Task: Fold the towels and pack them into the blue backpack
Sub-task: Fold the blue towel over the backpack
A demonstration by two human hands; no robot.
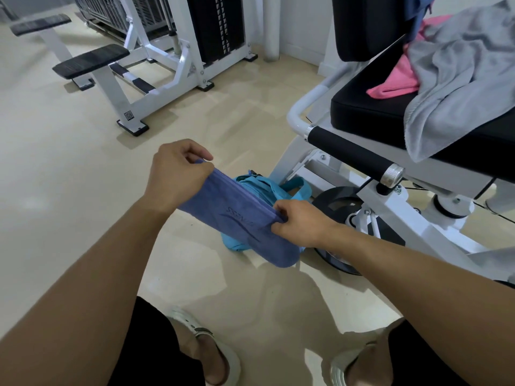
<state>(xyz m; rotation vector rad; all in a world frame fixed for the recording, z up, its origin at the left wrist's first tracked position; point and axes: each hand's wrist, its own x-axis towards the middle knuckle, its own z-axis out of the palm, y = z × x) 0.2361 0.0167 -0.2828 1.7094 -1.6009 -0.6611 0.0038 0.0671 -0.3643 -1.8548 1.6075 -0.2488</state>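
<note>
A folded purple-blue towel (pixel 237 215) with dark lettering hangs stretched between my hands above the floor. My left hand (pixel 178 174) pinches its upper left edge. My right hand (pixel 301 221) pinches the edge at the right. Below and behind the towel, the light blue backpack (pixel 278 188) lies on the floor beside the machine's base, mostly hidden by the towel. A grey towel (pixel 462 76) lies crumpled over the black seat at the right, with a pink towel (pixel 395 79) partly under it.
The gym machine's seat (pixel 370 107) and padded handle (pixel 351 151) stand at the right, its white frame and a round black plate (pixel 337 201) close to the backpack. A white bench machine (pixel 139 68) stands far left. My sandalled feet (pixel 211 355) are below.
</note>
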